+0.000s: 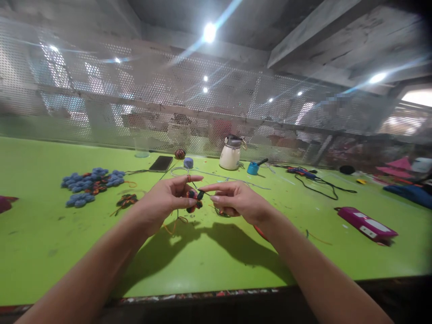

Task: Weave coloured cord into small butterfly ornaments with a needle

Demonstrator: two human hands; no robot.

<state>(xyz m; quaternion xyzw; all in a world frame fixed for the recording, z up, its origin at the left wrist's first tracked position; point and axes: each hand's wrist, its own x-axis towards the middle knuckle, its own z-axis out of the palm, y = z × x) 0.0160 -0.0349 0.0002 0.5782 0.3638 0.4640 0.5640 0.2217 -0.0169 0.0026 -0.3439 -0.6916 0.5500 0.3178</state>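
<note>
Two-handed crochet work above a green tabletop (40,252). The left hand (164,198), thumb and fingers pinched together, grips a small dark-and-orange crocheted piece (191,205), with yarn looped round its index finger. The right hand (238,200), fingers curled and index extended, pinches a slender tool (206,194) that meets the piece between the hands; its tip is indistinct. Blue crocheted flowers (79,182) lie left of the hands; a cream flask (230,157) stands beyond.
</note>
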